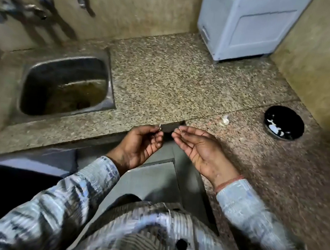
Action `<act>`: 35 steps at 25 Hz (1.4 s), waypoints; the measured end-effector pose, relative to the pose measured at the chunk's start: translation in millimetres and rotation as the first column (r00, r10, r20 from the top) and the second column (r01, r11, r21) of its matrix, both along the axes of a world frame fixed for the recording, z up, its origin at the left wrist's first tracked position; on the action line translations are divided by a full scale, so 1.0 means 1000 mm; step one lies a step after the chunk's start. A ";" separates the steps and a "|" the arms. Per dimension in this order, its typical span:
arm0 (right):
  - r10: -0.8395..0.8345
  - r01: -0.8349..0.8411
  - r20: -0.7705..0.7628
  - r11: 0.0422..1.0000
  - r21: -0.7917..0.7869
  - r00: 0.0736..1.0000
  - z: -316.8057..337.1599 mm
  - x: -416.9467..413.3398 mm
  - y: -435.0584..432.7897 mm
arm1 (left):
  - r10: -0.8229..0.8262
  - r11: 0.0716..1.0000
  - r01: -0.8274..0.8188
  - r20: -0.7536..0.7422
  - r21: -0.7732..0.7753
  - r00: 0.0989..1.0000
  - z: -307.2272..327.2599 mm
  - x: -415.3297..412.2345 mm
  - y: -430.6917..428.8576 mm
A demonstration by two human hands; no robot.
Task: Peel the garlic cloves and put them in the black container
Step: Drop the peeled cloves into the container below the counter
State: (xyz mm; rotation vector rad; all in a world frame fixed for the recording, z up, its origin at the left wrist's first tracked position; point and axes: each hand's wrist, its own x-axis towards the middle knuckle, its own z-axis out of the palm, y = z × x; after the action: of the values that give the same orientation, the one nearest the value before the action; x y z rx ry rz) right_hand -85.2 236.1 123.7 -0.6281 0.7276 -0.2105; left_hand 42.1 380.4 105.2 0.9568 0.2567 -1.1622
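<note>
My left hand (141,142) and my right hand (196,149) are held palms up, close together, over the inner corner of the speckled stone counter (165,79). Each pinches a tiny pale garlic bit at its fingertips: one bit (160,126) in the left, another bit (180,129) in the right. They are too small to tell clove from skin. The round black container (285,113) sits on the counter to the right, with a few white garlic pieces (274,129) inside. A pale garlic piece (225,120) lies on the counter between my right hand and the container.
A steel sink (110,89) holding murky water is set into the counter at the left, with taps (33,8) on the wall above it. A grey-white appliance (247,24) stands in the back right corner. Tiled walls close the back and the right side.
</note>
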 end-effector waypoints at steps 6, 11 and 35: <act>0.314 -0.313 -0.002 0.948 -0.056 0.950 0.010 0.089 0.093 | 0.259 0.965 -0.259 0.003 -0.040 0.966 0.003 0.046 0.118; 0.525 -0.526 -0.037 0.850 -0.030 0.851 0.005 0.166 0.206 | 0.478 0.877 -0.479 -0.045 -0.017 0.877 -0.007 0.080 0.246; 0.853 -1.000 -0.522 -0.014 -0.006 -0.009 -0.621 0.373 0.504 | 0.907 0.421 -0.765 -0.226 0.487 0.355 -0.609 0.158 0.478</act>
State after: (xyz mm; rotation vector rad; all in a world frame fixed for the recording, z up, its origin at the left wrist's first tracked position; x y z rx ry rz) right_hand 287.3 740.4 -497.0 -1.5069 0.4187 1.2445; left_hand 200.4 858.8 -504.0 0.5982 1.2336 -0.2984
